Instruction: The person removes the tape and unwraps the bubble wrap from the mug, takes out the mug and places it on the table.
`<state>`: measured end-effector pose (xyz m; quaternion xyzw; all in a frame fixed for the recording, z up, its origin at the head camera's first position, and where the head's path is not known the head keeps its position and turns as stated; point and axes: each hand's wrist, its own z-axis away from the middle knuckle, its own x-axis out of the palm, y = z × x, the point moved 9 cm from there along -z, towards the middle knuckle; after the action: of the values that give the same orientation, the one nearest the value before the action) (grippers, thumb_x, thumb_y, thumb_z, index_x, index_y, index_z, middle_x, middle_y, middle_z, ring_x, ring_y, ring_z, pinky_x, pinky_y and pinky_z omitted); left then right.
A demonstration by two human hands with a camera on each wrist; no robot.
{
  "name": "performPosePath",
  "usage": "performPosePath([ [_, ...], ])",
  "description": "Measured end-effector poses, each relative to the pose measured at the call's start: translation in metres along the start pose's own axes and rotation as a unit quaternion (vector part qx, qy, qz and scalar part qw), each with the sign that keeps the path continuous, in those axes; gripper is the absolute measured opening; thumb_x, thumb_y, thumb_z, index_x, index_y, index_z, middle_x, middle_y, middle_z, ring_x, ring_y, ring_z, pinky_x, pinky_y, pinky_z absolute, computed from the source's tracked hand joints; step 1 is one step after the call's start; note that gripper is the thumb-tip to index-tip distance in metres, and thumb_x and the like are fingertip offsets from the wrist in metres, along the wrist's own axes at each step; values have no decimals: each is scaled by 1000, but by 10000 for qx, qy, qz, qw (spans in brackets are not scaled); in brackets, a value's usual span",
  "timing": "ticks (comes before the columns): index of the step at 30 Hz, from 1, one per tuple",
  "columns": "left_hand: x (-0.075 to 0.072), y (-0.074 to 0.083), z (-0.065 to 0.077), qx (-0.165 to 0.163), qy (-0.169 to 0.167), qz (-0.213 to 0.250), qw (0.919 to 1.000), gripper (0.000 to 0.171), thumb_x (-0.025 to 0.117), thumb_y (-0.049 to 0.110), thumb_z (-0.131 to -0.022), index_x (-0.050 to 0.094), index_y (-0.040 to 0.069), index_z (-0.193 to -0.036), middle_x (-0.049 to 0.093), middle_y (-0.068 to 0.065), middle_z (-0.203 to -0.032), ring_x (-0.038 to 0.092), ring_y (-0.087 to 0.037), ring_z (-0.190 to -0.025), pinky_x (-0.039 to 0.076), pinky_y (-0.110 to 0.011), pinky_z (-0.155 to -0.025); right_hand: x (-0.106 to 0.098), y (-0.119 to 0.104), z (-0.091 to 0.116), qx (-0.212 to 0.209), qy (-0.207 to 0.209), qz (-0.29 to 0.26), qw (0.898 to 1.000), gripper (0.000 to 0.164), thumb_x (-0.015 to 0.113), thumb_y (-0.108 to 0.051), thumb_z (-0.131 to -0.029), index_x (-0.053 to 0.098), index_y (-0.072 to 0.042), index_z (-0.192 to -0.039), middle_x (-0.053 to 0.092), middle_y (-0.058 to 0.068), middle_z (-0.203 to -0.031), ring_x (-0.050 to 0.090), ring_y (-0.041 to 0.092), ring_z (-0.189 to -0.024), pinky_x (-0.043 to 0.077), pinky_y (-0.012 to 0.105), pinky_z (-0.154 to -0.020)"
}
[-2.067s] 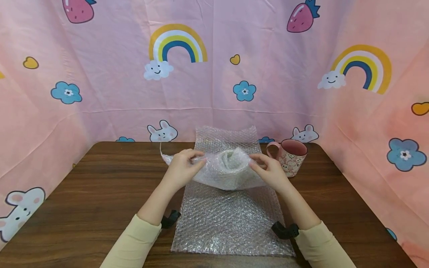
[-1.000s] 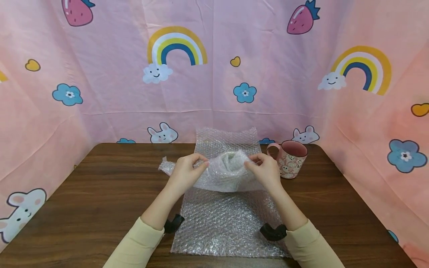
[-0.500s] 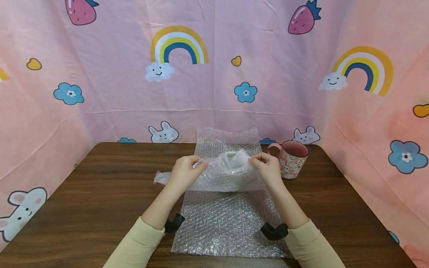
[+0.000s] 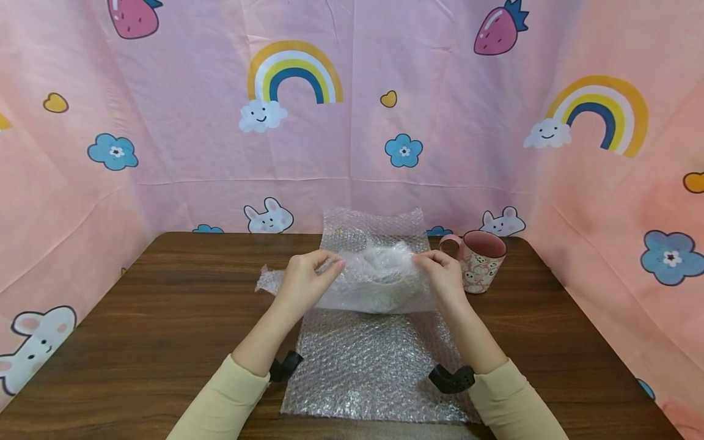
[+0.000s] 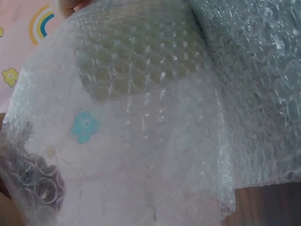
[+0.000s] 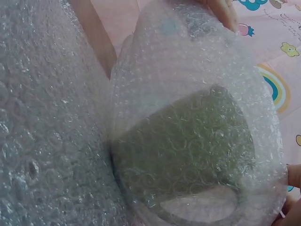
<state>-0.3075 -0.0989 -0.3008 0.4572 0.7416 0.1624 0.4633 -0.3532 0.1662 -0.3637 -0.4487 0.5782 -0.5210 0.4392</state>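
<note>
Left hand (image 4: 305, 278) and right hand (image 4: 444, 278) pinch bubble wrap (image 4: 379, 290) around a green mug (image 6: 188, 146). Wrapping apparently underway; next move likely requires folding loose edges in.

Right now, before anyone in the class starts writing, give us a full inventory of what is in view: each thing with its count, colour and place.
Upper bubble wrap: 1, clear, between the hands, around the green mug
Green mug: 1, dull green through the wrap, inside it
Flat bubble wrap: sheet count unclear, clear, under the wrapped mug
Pink mug: 1, pink with printed figures, far right of the table
Table: 1, brown, under everything
Backdrop cloth: count unclear, pink with rainbows, strawberries, rabbits, hearts and flowers, behind and at both sides
Black devices: 2, black, at the wrists
Sleeves: 2, pale yellow, on the forearms
Left hand: 1, bare, fingers pinching the upper wrap
Right hand: 1, bare, fingers pinching its other side
</note>
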Motion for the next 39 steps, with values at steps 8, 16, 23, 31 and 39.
performPosePath([
  [8,-10,13,2,889,453,130,9949,9,71,16,-89,74,8,-93,42,10,-57,25,-6,-48,27,-26,-44,-6,-3,2,28,275,-638,9976,9,67,-8,-88,68,-7,-79,60,0,-85,49,19,-87,40,32,-78],
  [16,-14,18,4,1230,384,303,9912,5,72,12,-87,74,9,-91,35,11,-55,29,-7,-50,28,-25,-45,-8,-9,4,26,104,-702,9975,13,64,-8,-90,66,-10,-77,58,0,-83,48,19,-90,38,32,-81],
  [23,-14,16,4,839,-336,958,9913,14,62,9,-94,74,3,-94,62,1,-68,46,-9,-54,43,-26,-53,-13,-13,6,-163,48,-635,9978,15,63,-6,-90,64,-11,-76,58,-3,-78,49,16,-83,41,27,-74],
  [31,-2,-14,2,-217,-1023,1186,9874,42,44,24,-104,74,2,-82,63,-2,-69,56,-15,-67,46,-33,-65,-14,-20,11,-435,-5,-459,9980,25,57,-14,-96,65,-5,-75,54,-1,-71,45,14,-71,38,24,-62],
  [39,15,-30,6,-436,-1721,988,9791,46,48,33,-102,47,11,-61,34,2,-58,32,-14,-56,35,-30,-55,-12,-23,17,-899,-140,20,9959,24,57,-10,-96,66,5,-80,58,-3,-71,45,11,-63,38,22,-55],
])
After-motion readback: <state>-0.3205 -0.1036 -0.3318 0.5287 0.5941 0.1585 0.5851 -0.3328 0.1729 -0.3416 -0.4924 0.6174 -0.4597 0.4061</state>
